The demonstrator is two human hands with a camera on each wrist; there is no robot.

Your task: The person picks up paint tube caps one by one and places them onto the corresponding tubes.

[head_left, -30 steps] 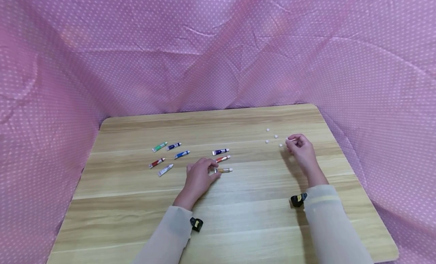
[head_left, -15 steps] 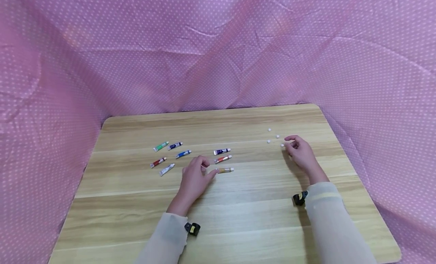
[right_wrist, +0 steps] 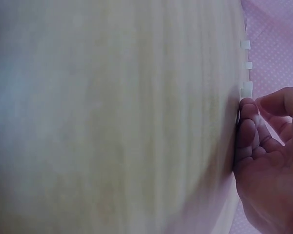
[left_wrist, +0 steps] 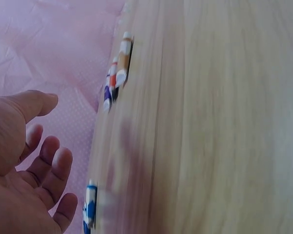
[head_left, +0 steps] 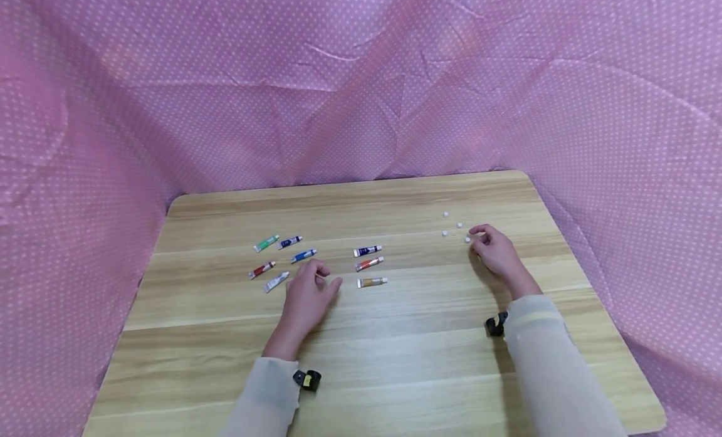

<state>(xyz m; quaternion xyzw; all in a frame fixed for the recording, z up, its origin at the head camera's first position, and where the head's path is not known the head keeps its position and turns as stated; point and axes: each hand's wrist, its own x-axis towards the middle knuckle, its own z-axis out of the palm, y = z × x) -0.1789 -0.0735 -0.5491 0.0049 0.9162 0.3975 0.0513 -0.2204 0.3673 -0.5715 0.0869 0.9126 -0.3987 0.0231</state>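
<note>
Left hand: I see the person's left hand (head_left: pixel 307 299) holding nothing, its fingers loosely bent and spread, between the two groups of tubes.
Right hand: on my feed the person's right hand (head_left: pixel 499 255) has its fingers bent, just beside the nearest small white round piece (head_left: pixel 467 239); I cannot tell whether it grasps anything or touches that piece.
White pieces: I count three more small white round pieces (head_left: pixel 459 225) close by, at the far right of the table (head_left: pixel 395 362).
Middle tubes: a violet tube (head_left: pixel 368 251), an orange-red tube (head_left: pixel 369 263) and a golden-yellow tube (head_left: pixel 372 282) lie one below another.
Left tubes: green (head_left: pixel 266 242), dark blue, bright blue, red and white paint tubes lie scattered.
Backdrop: I have pink white-dotted cloth (head_left: pixel 361 98) around the wood-patterned table.
</note>
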